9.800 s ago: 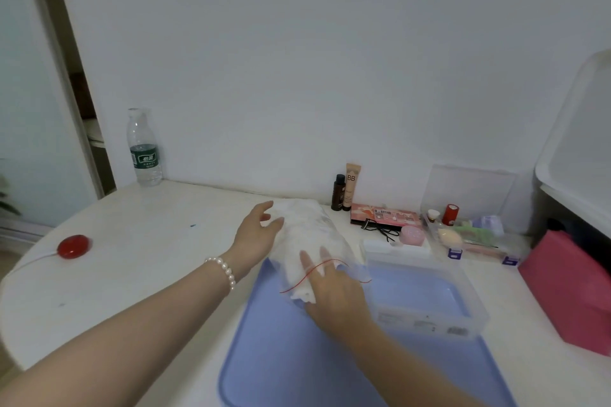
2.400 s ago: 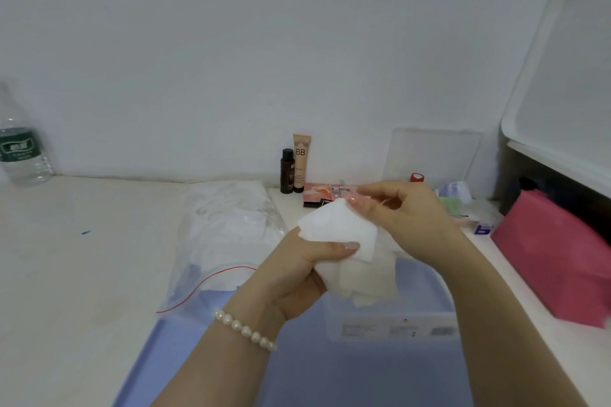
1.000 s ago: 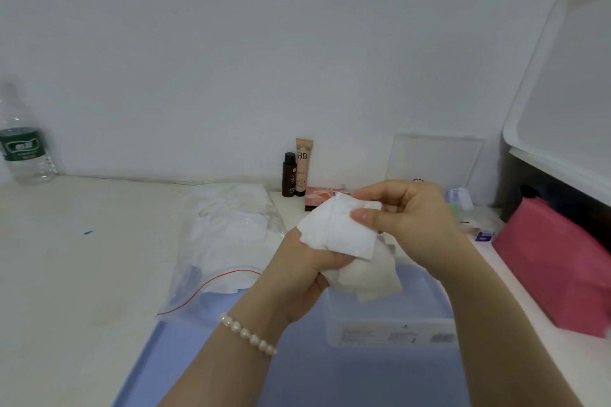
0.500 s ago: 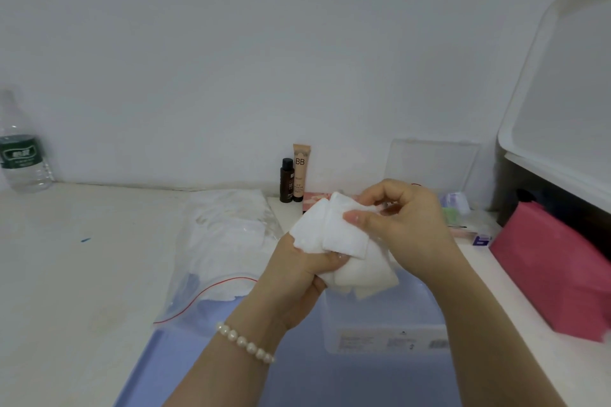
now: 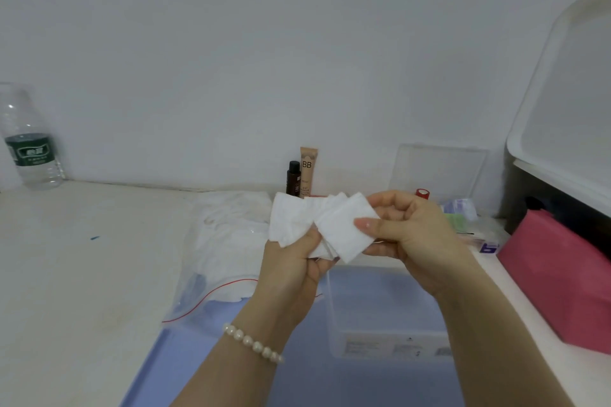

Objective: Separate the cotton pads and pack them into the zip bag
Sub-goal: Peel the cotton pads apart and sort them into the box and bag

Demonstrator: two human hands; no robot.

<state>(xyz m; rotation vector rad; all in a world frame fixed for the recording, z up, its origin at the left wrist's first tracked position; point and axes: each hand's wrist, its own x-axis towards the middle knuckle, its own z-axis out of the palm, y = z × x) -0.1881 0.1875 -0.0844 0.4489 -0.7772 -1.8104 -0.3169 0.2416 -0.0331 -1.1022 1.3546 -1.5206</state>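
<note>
Stack of cotton pads (image 5: pixel 291 225) gripped in the left hand (image 5: pixel 291 269) above the worktop (image 5: pixel 82 274), top pad (image 5: pixel 344 228) pinched by the right hand (image 5: pixel 413 235), zip bag (image 5: pixel 228 248) laid just beside, at the left, partly filled with pads.

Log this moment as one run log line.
left hand holds cotton pads | right hand peels one pad | zip bag on table

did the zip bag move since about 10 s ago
Yes. The zip bag now lies left of the clear box, apart from both hands; earlier the hands held it beside that box.
</note>
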